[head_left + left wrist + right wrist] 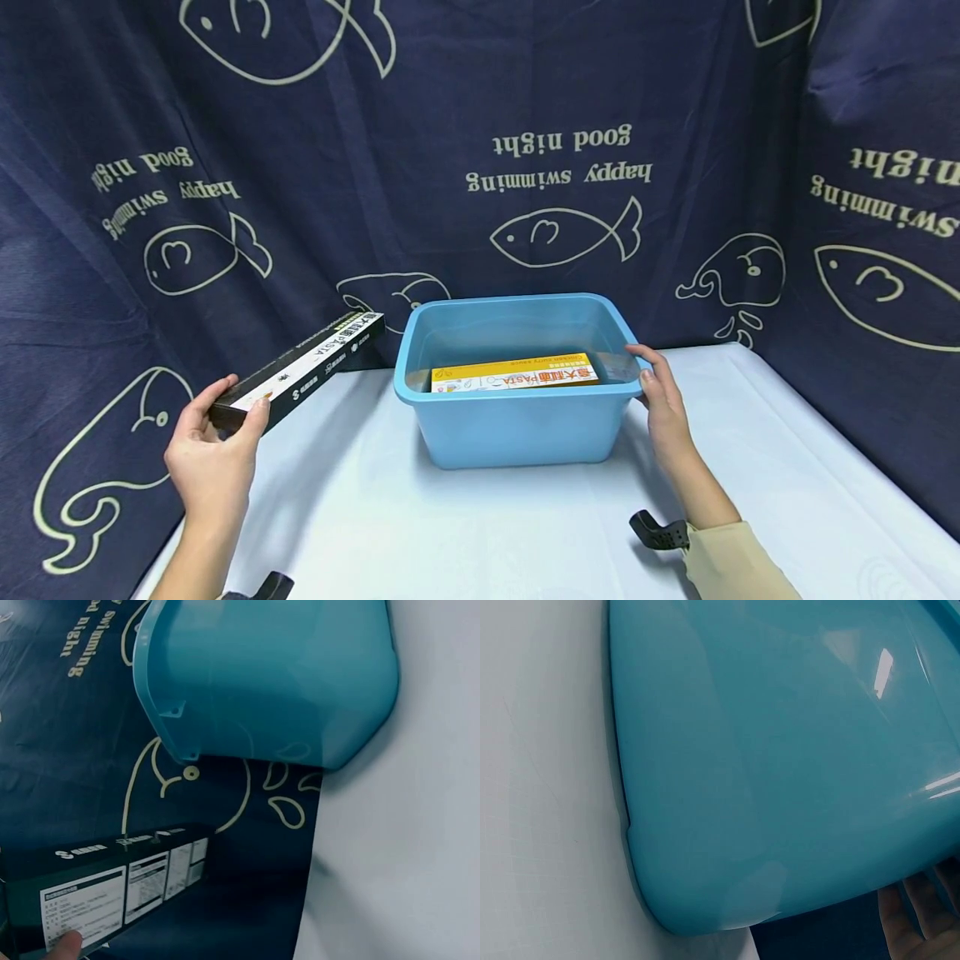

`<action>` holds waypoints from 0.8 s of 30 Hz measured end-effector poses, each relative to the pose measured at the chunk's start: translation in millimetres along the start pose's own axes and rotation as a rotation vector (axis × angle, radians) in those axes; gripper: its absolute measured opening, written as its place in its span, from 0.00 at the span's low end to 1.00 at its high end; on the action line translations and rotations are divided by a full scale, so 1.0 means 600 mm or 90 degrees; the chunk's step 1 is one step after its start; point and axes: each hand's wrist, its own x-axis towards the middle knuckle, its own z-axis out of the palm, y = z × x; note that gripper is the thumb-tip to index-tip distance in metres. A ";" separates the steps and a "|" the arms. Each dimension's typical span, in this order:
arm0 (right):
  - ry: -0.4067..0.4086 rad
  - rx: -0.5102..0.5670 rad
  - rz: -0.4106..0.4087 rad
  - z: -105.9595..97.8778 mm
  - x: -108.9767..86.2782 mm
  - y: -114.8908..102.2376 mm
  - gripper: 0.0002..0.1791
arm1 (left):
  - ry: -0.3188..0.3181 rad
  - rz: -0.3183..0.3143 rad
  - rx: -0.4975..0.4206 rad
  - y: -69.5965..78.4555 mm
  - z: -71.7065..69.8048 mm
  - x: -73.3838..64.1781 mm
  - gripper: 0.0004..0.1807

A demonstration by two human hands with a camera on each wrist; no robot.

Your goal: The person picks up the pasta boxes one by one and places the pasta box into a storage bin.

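My left hand (213,458) grips the near end of a long black pasta box (311,367) with a white printed top, held above the table left of the bin. In the left wrist view a fingertip (66,946) lies on the white label panels of the black box (112,889). A blue plastic bin (517,429) stands on the table. Inside it lies a yellow and white pasta box (517,373). My right hand (663,408) holds the bin's right rim, thumb on the near side. In the right wrist view its fingers (922,915) show beside the bin's wall (780,765).
A white cloth covers the table (480,533). Behind it and on both sides hangs a dark blue curtain (420,167) with fish drawings and lettering. The bin stands close to the curtain at the table's back edge.
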 end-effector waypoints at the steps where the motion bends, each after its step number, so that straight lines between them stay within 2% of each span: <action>1: 0.000 0.000 0.000 0.000 0.000 0.000 0.27 | -0.001 0.014 -0.009 0.001 0.001 0.001 0.28; 6: -0.002 -0.006 0.000 0.000 -0.001 -0.001 0.27 | -0.005 0.058 -0.082 0.014 0.010 0.005 0.27; 12: -0.002 -0.007 -0.002 -0.002 -0.001 0.000 0.27 | -0.017 0.070 -0.169 0.029 0.022 0.005 0.27; 20: -0.003 -0.011 0.000 -0.002 -0.002 0.001 0.27 | -0.087 0.095 -0.287 0.041 0.043 -0.001 0.28; 24: -0.006 -0.012 -0.001 -0.001 -0.001 0.000 0.27 | -0.116 0.093 -0.304 0.046 0.051 -0.005 0.28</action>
